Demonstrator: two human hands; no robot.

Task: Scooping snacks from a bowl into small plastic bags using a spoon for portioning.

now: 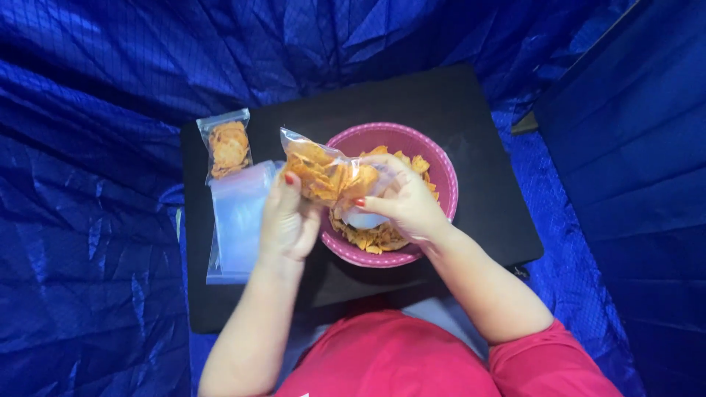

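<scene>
Both hands meet over a pink bowl (442, 170) that sits on a small black counter (485, 132). The left hand (288, 220) has its fingers (288, 179) closed on the near edge of a clear plastic bag (323, 170) partly filled with orange chips; the thumb tip with its red nail presses the bag's lower left side. The right hand (407, 202) holds the same bag from the other side, its fingers curled around the bag's mouth end, with a red-nailed thumb just beside the chips inside. The bag hangs between the two sets of fingers, tilted, its closed corner pointing up and away from the left fingers, its body above the bowl's left rim.

Beneath the right fingers the bowl holds a heap of loose orange chips (375, 237), which show below and beyond the palm. Something pale lies under the right hand against the chips; it may be the bag's open mouth, but the hand covers too much of it to be sure.

Just outside the left fingers, touching the wrist side, lies a flat stack of empty clear bags (239, 220) on the counter. Beyond that stack, farther from the fingers, stands a sealed small bag of chips (226, 145), lying flat near the counter's far left corner. Blue crinkled fabric (88, 184) surrounds the counter on all sides. The person's red sleeves (412, 360) fill the bottom of the view.
</scene>
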